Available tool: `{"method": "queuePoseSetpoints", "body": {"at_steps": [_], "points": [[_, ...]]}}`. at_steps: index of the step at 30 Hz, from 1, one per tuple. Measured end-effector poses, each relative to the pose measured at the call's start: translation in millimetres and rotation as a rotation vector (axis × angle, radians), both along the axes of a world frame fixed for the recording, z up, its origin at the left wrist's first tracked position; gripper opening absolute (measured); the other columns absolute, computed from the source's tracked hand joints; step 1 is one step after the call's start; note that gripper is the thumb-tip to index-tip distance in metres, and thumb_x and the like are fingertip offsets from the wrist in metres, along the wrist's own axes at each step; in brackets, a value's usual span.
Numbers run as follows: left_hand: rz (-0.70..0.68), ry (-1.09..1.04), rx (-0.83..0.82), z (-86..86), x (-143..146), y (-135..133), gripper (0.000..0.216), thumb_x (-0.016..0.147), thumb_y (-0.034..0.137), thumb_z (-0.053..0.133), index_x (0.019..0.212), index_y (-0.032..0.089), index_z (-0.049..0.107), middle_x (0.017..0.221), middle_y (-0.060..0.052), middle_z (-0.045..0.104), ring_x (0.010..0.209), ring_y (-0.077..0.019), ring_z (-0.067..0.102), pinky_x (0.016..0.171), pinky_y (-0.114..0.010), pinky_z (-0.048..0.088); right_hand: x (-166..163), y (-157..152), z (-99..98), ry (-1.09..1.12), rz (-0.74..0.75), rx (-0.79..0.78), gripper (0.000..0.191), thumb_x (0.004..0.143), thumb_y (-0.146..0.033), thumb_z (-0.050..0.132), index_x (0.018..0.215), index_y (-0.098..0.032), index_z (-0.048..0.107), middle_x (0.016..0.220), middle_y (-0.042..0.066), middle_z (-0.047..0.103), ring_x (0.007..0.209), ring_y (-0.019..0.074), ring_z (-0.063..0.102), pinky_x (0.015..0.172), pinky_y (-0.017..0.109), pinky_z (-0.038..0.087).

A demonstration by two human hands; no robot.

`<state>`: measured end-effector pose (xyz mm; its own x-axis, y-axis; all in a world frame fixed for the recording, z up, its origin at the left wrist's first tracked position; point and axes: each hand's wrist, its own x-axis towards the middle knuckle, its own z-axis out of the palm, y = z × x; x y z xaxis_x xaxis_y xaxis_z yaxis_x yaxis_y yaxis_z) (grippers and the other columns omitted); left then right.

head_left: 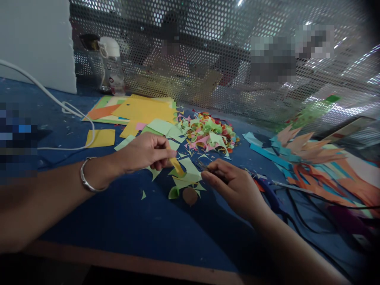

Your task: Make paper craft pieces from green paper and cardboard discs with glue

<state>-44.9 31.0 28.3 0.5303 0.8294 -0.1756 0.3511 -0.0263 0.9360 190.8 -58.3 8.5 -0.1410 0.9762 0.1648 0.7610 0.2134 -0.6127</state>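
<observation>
My left hand (145, 152), with a silver bangle on the wrist, pinches a narrow yellow paper strip (177, 166) above the blue table (133, 221). My right hand (234, 188) is closed round a thin dark tool (204, 167) whose tip points at the strip; I cannot make out what the tool is. Light green paper offcuts (187, 176) and a small brown paper disc (190, 196) lie on the table under both hands.
A heap of colourful paper scraps (208, 132) sits behind the hands. Yellow and orange sheets (142, 111) lie back left beside a clear bottle (111, 67). Teal and orange cut shapes (308, 158) and black cables (311, 206) are at right, a white cable (59, 103) at left, and a perforated metal screen (237, 59) behind.
</observation>
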Motion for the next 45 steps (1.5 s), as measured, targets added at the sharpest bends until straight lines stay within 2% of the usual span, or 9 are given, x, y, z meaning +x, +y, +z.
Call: {"method": "queuePoseSetpoints", "body": {"at_steps": [4, 7, 12, 20, 26, 30, 34, 40, 45], "points": [[-0.039, 0.429, 0.552, -3.5, -14, 18, 0.014, 0.077, 0.030, 0.068, 0.083, 0.018, 0.067, 0.072, 0.000, 0.063, 0.063, -0.0120, 0.055, 0.061, -0.025, 0.038, 2, 2, -0.6, -0.037, -0.033, 0.040, 0.037, 0.092, -0.053, 0.052, 0.074, -0.021, 0.052, 0.060, -0.005, 0.044, 0.055, 0.0111, 0.042, 0.053, 0.024, 0.033], [-0.073, 0.506, 0.850, -8.9, -12, 11, 0.020, 0.085, 0.026, 0.058, 0.099, 0.017, 0.070, 0.097, -0.007, 0.062, 0.091, -0.0210, 0.056, 0.079, -0.032, 0.041, 3, 3, -0.6, -0.056, -0.048, 0.045, 0.039, 0.091, -0.055, 0.052, 0.073, -0.021, 0.052, 0.060, -0.004, 0.045, 0.055, 0.0113, 0.042, 0.053, 0.025, 0.033], [-0.232, 0.481, 0.971, -17.9, 10, -18, 0.015, 0.086, 0.021, 0.059, 0.090, 0.020, 0.073, 0.100, -0.008, 0.058, 0.098, -0.0257, 0.048, 0.087, -0.039, 0.038, 5, 2, 0.0, -0.027, -0.083, 0.043, 0.039, 0.091, -0.055, 0.053, 0.074, -0.020, 0.053, 0.060, -0.005, 0.045, 0.054, 0.0108, 0.040, 0.053, 0.025, 0.033], [-0.387, 0.388, 0.815, -32.5, 26, -20, 0.010, 0.085, 0.024, 0.064, 0.091, 0.019, 0.071, 0.098, -0.008, 0.059, 0.098, -0.0253, 0.048, 0.087, -0.039, 0.036, 3, 2, -0.2, 0.002, -0.095, 0.052, 0.038, 0.089, -0.056, 0.056, 0.075, -0.020, 0.054, 0.058, -0.004, 0.047, 0.054, 0.0114, 0.041, 0.052, 0.024, 0.033], [-0.447, 0.384, 0.729, -28.7, 29, -14, 0.008, 0.083, 0.018, 0.061, 0.082, 0.016, 0.069, 0.091, -0.008, 0.064, 0.092, -0.0230, 0.053, 0.085, -0.037, 0.035, 3, 2, -0.6, -0.013, -0.090, 0.036, 0.038, 0.089, -0.056, 0.055, 0.075, -0.020, 0.054, 0.061, -0.003, 0.049, 0.055, 0.0122, 0.043, 0.053, 0.025, 0.034], [-0.345, 0.319, 0.755, -17.7, 22, -11, 0.013, 0.088, 0.014, 0.053, 0.084, 0.014, 0.065, 0.089, -0.008, 0.065, 0.088, -0.0204, 0.055, 0.087, -0.037, 0.036, 4, 3, -2.2, -0.021, -0.099, -0.009, 0.041, 0.088, -0.059, 0.056, 0.076, -0.021, 0.054, 0.062, -0.003, 0.053, 0.055, 0.0122, 0.046, 0.053, 0.025, 0.035], [-0.187, 0.235, 0.601, -10.8, 10, -6, 0.015, 0.090, 0.027, 0.057, 0.084, 0.016, 0.064, 0.082, -0.006, 0.065, 0.075, -0.0160, 0.057, 0.067, -0.029, 0.039, 4, 5, -4.9, -0.113, -0.086, -0.033, 0.041, 0.088, -0.060, 0.055, 0.073, -0.021, 0.053, 0.060, -0.002, 0.054, 0.053, 0.0131, 0.048, 0.052, 0.025, 0.034], [-0.208, 0.133, 0.569, -14.9, 16, -13, 0.004, 0.085, 0.019, 0.062, 0.083, 0.016, 0.064, 0.075, -0.001, 0.064, 0.068, -0.0117, 0.057, 0.063, -0.026, 0.039, 0, 6, -9.4, -0.304, -0.084, -0.173, 0.036, 0.089, -0.055, 0.055, 0.075, -0.022, 0.051, 0.058, -0.003, 0.056, 0.051, 0.0147, 0.051, 0.050, 0.025, 0.029], [0.010, -0.198, 0.199, -22.5, 22, -14, 0.014, 0.079, 0.021, 0.071, 0.089, 0.014, 0.065, 0.075, 0.000, 0.064, 0.067, -0.0103, 0.057, 0.064, -0.025, 0.043, -6, 3, -7.7, -0.575, -0.081, -0.237, 0.029, 0.090, -0.051, 0.056, 0.081, -0.023, 0.051, 0.067, -0.001, 0.065, 0.059, 0.0190, 0.059, 0.050, 0.027, 0.022]]}}
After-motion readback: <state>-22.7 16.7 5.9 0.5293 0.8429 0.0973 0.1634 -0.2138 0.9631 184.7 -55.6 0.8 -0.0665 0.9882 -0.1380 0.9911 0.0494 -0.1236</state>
